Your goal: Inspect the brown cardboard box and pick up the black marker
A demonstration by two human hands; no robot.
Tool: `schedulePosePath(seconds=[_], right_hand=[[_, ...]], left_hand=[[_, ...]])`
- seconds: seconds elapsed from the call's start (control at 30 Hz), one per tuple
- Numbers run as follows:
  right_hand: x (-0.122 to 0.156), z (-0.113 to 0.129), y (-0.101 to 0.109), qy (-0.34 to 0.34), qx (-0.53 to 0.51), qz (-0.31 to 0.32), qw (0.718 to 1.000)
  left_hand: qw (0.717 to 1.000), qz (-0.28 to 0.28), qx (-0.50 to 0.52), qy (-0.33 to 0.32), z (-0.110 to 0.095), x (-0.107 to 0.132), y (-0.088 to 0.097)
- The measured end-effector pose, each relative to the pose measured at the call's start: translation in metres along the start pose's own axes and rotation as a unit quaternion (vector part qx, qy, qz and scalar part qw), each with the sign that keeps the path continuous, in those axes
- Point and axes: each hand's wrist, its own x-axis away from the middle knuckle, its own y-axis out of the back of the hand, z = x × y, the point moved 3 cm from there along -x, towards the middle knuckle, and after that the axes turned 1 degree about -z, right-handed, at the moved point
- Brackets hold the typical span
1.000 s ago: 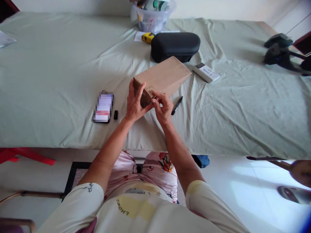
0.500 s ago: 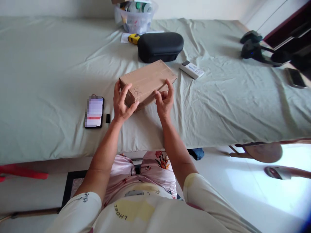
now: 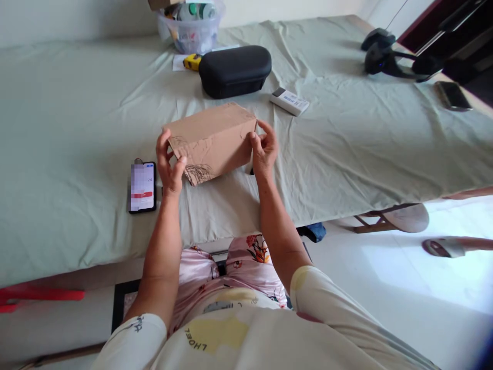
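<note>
While the shirt [image 3: 221, 334] and floral trousers [image 3: 250, 259] fill the near side of the box [image 3: 215, 144], a round stool [image 3: 408, 218] stands on the floor, nearer than the box and well to its right. Across the cloth-covered counter [image 3: 346, 159], to the left of the box and a little nearer, lies a phone [image 3: 149, 187], its screen lit and partly blurred.

Both hands hold the box. At its left end, the left hand [image 3: 169, 164] has its thumb on the scribbled near corner and the other fingers curled round behind. At its right end, the right hand [image 3: 264, 146] grips the edge, thumb pressed on the near face, forefinger bent over the far corner. The box sits tilted between them, over the middle of the counter; whether its underside touches the cloth, I cannot tell.

Beyond the box and to its right lies a white-and-grey block [image 3: 288, 101]. Straight behind the box is a black case [image 3: 235, 71], with a yellow tape measure [image 3: 192, 62] touching or just beside it. Farthest behind the box, a full plastic tub [image 3: 196, 40] stands near the wall.
</note>
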Motion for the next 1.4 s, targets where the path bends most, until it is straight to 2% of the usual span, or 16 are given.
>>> schedulePosePath(seconds=[0.13,0.33,0.43,0.5,0.57,0.77,0.83,1.0,1.07,1.13,1.27,1.4], right_hand=[[0.005,0.002,-0.002,-0.031,-0.002,0.020,0.999],[0.014,0.016,-0.009,-0.042,-0.063,0.111,0.991],[0.017,0.019,-0.011,-0.061,-0.073,0.138,0.986],[0.018,0.018,-0.013,-0.075,-0.095,0.147,0.982],[0.017,0.017,-0.011,-0.070,-0.113,0.130,0.983],[0.011,0.011,0.011,0.037,-0.086,-0.018,0.995],[0.009,0.011,0.017,0.086,-0.068,-0.041,0.993],[0.016,0.023,0.020,0.217,-0.006,-0.056,0.974],[0.021,0.031,0.018,0.244,0.011,-0.046,0.969],[0.025,0.037,0.016,0.257,0.032,-0.041,0.965],[0.030,0.046,0.013,0.260,0.068,-0.041,0.962],[0.035,0.054,0.011,0.272,0.055,-0.051,0.959]], left_hand=[[0.996,-0.067,0.050,-0.020,0.014,-0.004,0.002],[0.978,-0.157,0.139,-0.006,0.030,-0.008,0.005],[0.981,-0.174,0.087,0.012,0.029,-0.009,0.005],[0.986,-0.159,0.024,0.032,0.026,-0.009,0.003],[0.990,-0.128,-0.011,0.050,0.022,-0.009,-0.001],[0.986,-0.013,0.074,0.148,0.022,0.003,-0.024],[0.983,0.017,0.068,0.169,0.025,0.008,-0.033],[0.987,0.074,-0.080,0.116,0.024,0.014,-0.045],[0.985,0.079,-0.105,0.108,0.022,0.014,-0.046],[0.989,0.064,-0.085,0.107,0.017,0.014,-0.045],[0.998,0.020,0.027,0.056,-0.003,0.014,-0.041],[0.994,0.003,0.105,0.016,-0.024,0.013,-0.035]])
